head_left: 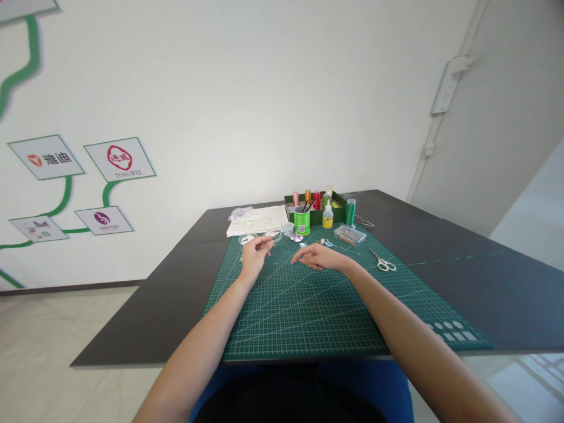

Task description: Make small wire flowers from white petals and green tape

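From where I stand, this looks like an office or company showroom with a handcraft spot set up in it. The plain white wall bears white four-sided logo panels, one reading TONGWEI, linked by a curving green band. A white rectangular electrical box sits on the wall at right, and the floor is pale and glossy. Craft gear covers the flat black surface: a green gridded cutting mat, white-handled metal scissors and a green cylindrical thread spool.
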A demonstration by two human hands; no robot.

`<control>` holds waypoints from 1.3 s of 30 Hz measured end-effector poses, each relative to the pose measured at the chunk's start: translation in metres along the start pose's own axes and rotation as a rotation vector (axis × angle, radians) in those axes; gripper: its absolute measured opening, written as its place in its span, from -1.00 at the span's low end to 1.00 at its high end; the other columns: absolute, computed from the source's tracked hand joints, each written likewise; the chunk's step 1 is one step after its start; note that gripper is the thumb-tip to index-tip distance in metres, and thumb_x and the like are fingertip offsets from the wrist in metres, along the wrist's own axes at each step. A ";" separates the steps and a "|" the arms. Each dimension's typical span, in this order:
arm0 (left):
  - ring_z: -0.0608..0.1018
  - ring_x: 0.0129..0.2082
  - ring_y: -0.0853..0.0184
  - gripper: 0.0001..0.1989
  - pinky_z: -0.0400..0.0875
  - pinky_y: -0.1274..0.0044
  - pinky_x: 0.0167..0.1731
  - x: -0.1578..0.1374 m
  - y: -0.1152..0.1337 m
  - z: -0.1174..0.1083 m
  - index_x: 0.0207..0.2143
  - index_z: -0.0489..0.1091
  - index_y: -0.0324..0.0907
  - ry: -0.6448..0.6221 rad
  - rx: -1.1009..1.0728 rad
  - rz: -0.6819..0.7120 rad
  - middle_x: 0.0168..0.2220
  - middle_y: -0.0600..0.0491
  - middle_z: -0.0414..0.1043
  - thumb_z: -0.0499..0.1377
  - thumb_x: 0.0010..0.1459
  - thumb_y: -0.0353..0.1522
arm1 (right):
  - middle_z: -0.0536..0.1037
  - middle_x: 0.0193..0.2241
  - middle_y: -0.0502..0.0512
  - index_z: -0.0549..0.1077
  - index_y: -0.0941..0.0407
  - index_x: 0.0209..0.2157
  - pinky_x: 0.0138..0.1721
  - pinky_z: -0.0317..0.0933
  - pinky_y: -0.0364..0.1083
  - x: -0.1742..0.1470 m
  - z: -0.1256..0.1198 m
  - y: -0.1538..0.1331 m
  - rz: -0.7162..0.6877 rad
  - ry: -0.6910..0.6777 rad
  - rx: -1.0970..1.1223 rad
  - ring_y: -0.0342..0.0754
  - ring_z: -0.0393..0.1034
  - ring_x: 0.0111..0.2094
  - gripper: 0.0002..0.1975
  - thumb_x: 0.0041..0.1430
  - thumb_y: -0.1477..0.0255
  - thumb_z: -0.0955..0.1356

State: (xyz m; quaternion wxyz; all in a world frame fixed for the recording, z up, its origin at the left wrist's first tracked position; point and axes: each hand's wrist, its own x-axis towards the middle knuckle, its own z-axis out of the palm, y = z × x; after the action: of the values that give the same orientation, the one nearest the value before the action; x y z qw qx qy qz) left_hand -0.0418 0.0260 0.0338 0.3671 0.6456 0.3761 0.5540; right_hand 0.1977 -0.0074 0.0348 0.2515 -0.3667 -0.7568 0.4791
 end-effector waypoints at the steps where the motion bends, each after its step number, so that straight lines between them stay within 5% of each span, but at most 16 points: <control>1: 0.43 -0.60 0.44 -0.74 0.34 0.57 -0.52 0.000 0.000 0.000 -0.25 0.57 -0.23 0.007 -0.002 -0.002 -0.44 0.03 0.55 0.29 0.00 -0.30 | 0.19 -0.77 -0.19 0.52 0.27 -0.07 -0.64 -0.05 -0.22 0.000 0.000 -0.001 -0.001 -0.003 -0.002 -0.27 -0.01 -0.74 -0.61 0.19 0.29 0.31; 24: 0.48 -0.52 0.38 -0.90 0.37 0.54 -0.44 -0.001 -0.013 -0.004 -0.36 0.55 -0.18 0.005 0.365 0.106 -0.46 0.07 0.53 0.23 0.08 -0.40 | 0.16 -0.77 -0.20 0.54 0.29 -0.10 -0.68 -0.09 -0.24 -0.002 0.005 -0.008 0.040 -0.141 -0.026 -0.26 -0.01 -0.74 -0.61 0.15 0.32 0.32; 29: 0.51 -0.37 0.33 -0.91 0.35 0.49 -0.29 -0.003 -0.013 -0.005 -0.37 0.53 -0.16 -0.063 0.563 0.268 -0.36 0.03 0.56 0.21 0.12 -0.46 | 0.14 -0.76 -0.20 0.55 0.28 -0.14 -0.68 -0.11 -0.24 -0.002 0.007 -0.008 0.006 -0.182 0.051 -0.27 -0.01 -0.73 -0.66 0.15 0.33 0.34; 39: 0.49 -0.39 0.35 -0.91 0.31 0.53 -0.32 -0.006 -0.008 -0.003 -0.37 0.53 -0.19 -0.198 0.650 0.304 -0.38 0.04 0.52 0.21 0.14 -0.48 | 0.13 -0.73 -0.22 0.51 0.29 -0.07 -0.70 -0.19 -0.24 -0.006 0.008 -0.019 -0.063 -0.214 0.248 -0.30 -0.06 -0.72 -0.61 0.15 0.31 0.39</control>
State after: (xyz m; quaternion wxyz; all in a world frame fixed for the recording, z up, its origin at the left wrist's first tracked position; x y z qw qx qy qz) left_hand -0.0460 0.0242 0.0244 0.0909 0.8274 0.3949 0.3888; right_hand 0.1895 -0.0215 0.0482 0.2278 -0.2559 -0.7256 0.5968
